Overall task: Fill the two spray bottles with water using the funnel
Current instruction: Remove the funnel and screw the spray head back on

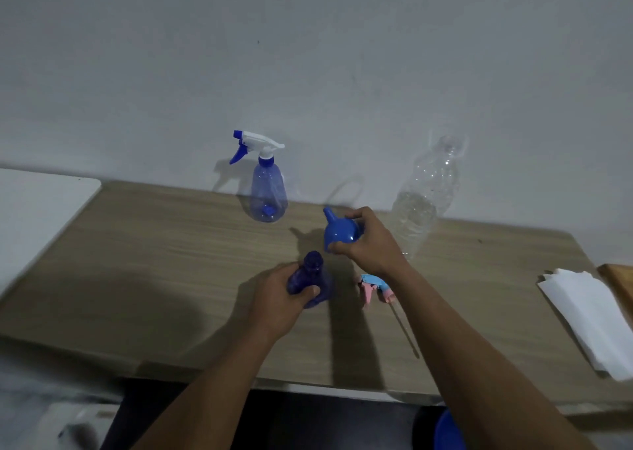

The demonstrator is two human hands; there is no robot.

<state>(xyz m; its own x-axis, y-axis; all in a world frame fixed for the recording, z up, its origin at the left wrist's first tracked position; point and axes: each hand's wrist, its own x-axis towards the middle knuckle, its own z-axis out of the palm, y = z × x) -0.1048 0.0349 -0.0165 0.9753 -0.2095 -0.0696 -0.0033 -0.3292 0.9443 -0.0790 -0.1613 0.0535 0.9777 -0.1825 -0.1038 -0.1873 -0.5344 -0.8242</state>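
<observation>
no readable text, no legible labels, brands, numbers or signs anywhere in view

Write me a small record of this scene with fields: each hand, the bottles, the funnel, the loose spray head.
Left hand: grips the dark blue spray bottle, neck open
Right hand: holds the blue funnel, spout in no bottle
Spray head: pink and blue, lying on the table near the right wrist
Second spray bottle: upright by the wall, head on
Clear water bottle: upright, partly full
White paper: right end of table
</observation>
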